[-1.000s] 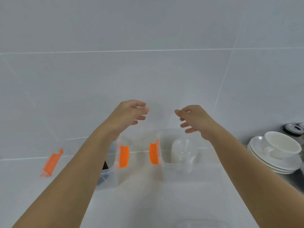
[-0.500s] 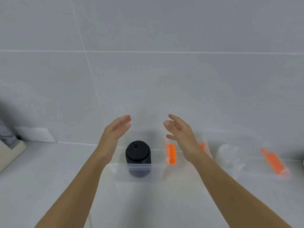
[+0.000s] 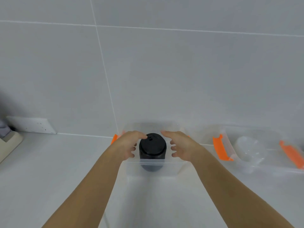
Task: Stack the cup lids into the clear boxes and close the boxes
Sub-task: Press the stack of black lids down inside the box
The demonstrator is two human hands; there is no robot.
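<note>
A tall stack of black cup lids [image 3: 152,150] stands inside a clear box [image 3: 169,168] against the tiled wall. My left hand [image 3: 127,146] and my right hand [image 3: 180,147] hover on either side of the stack's top, fingers spread, holding nothing. An orange latch [image 3: 114,138] shows behind my left hand. To the right stands a second clear box [image 3: 269,165] with a stack of clear cup lids [image 3: 247,149] in it and orange latches [image 3: 221,149] at both ends.
The white counter [image 3: 49,170] runs left to a beige object [image 3: 8,142] at the edge. A white wall socket [image 3: 31,127] sits low on the grey tiled wall.
The view has swung left from the clear-lid box to the black-lid box. Both hands have dropped and closed in around the top of the black stack.
</note>
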